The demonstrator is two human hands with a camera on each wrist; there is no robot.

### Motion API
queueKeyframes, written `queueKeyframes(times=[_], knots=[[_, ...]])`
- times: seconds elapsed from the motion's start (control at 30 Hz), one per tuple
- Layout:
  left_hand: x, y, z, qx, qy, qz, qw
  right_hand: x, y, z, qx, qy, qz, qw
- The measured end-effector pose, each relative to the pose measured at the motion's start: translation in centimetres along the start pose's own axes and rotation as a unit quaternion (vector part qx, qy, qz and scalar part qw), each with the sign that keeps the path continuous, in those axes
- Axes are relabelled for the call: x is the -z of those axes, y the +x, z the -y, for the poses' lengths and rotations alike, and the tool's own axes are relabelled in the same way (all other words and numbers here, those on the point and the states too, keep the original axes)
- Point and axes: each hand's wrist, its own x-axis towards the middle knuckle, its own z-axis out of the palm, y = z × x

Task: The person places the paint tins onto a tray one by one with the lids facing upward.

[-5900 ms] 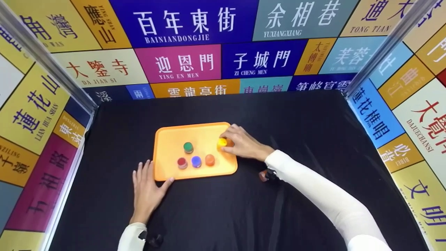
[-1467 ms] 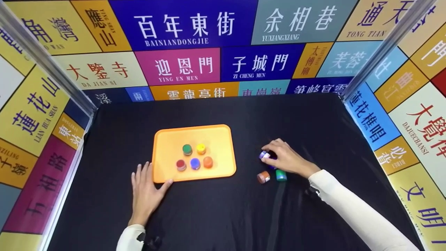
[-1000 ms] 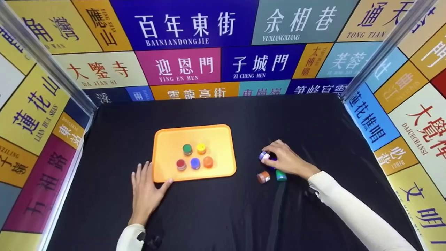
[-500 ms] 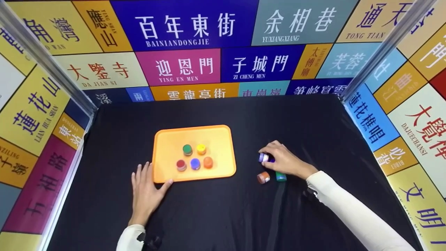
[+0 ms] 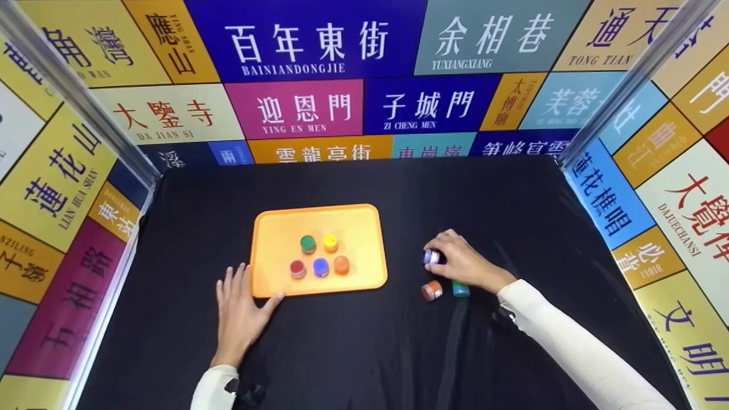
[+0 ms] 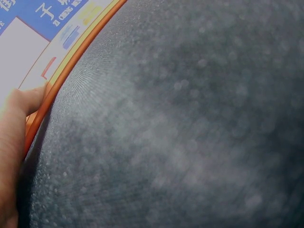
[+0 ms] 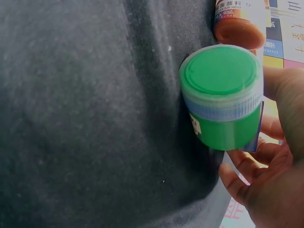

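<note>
In the head view my right hand (image 5: 450,261) is on the black cloth right of the orange tray (image 5: 364,225), its fingers curled round a small purple jar (image 5: 431,257). A brown jar (image 5: 431,290) and a green jar (image 5: 460,288) sit just in front of that hand. The right wrist view shows the green jar (image 7: 223,95) close up, the brown jar (image 7: 240,23) behind it and my fingers (image 7: 256,185) beside them. My left hand (image 5: 242,307) lies flat on the cloth, its thumb (image 6: 19,118) against the tray's rim (image 6: 71,66) at the front left corner.
On the tray stand several small jars: green (image 5: 308,244), yellow (image 5: 330,242), red (image 5: 298,268), blue (image 5: 320,266), orange (image 5: 342,265). Printed sign walls (image 5: 319,108) close in the black cloth (image 5: 353,353) on three sides.
About six seconds ago my right hand was at the yellow jar on the tray. It now holds the purple jar off the tray and has barely shifted in the last second. The left hand stays still.
</note>
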Motion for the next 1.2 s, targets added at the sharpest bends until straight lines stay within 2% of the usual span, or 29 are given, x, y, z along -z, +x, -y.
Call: queueKeyframes(times=[0.87,1.2], knots=[[-0.1,-0.1,0.0,0.008,0.001,0.008,0.9999,0.6,3.1,1.4,0.023,-0.002,0.02,1.0],[0.1,0.1,0.0,0.006,-0.002,0.01,0.9999,0.4,4.0,3.0,0.017,0.034,0.015,0.999]])
